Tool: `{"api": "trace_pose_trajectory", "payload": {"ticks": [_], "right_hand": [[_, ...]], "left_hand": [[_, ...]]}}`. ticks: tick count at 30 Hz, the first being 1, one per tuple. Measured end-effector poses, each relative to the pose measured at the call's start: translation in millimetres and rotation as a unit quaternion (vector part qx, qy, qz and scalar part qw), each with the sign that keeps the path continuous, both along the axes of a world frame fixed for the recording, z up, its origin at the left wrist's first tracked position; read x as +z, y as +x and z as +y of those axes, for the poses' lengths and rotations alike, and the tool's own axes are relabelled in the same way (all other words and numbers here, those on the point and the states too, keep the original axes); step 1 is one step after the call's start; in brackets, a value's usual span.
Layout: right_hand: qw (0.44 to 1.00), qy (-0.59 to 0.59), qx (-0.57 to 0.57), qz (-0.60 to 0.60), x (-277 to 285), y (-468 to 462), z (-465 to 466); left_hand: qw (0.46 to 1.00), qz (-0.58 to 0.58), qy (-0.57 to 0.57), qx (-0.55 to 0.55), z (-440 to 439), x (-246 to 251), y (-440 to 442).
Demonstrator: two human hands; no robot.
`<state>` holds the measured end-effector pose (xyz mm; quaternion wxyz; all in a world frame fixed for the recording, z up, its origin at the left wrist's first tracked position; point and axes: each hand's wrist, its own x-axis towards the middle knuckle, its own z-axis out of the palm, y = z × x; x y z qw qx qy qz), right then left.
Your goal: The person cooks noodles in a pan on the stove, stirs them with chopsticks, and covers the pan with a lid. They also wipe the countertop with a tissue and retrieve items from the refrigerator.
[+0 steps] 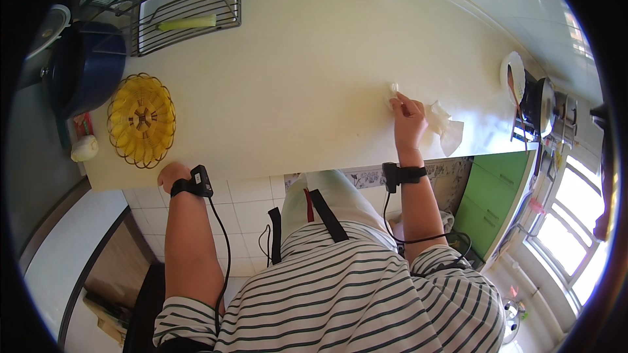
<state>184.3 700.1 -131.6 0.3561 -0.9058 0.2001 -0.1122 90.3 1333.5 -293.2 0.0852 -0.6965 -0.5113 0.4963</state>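
Observation:
My right hand is over the cream tabletop, its fingertips pinched on a small whitish, partly see-through scrap. A crumpled sheet of tissue or thin paper lies just to the right of that hand, close to the front edge. At the left, my left hand rests by the table's front edge with its fingers curled; whether it holds anything is hidden. Right beyond it sits a yellow woven basket with a scalloped brown rim, seen from above and with nothing visible in it.
A dark wire rack at the back left carries a pale green vegetable stalk. Left of the basket are a dark blue pot and a whitish bulb-like vegetable. A white scalloped dish and lidded pan stand far right, above green drawers.

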Motion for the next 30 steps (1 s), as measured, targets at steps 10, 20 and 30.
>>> {"api": "trace_pose_trajectory", "payload": {"ticks": [10, 20, 30], "right_hand": [[0.994, -0.087, 0.021, 0.058, 2, 6, 45], [0.881, 0.011, 0.473, -0.012, -15, -61, 214], [0.981, -0.186, -0.061, 0.0, -9, 43, -28]], "left_hand": [[0.983, 0.099, -0.049, -0.149, 19, -19, -8], [0.957, 0.145, -0.097, -0.233, -4, 20, 10], [0.982, 0.106, -0.066, -0.142, 11, -7, -2]]}}
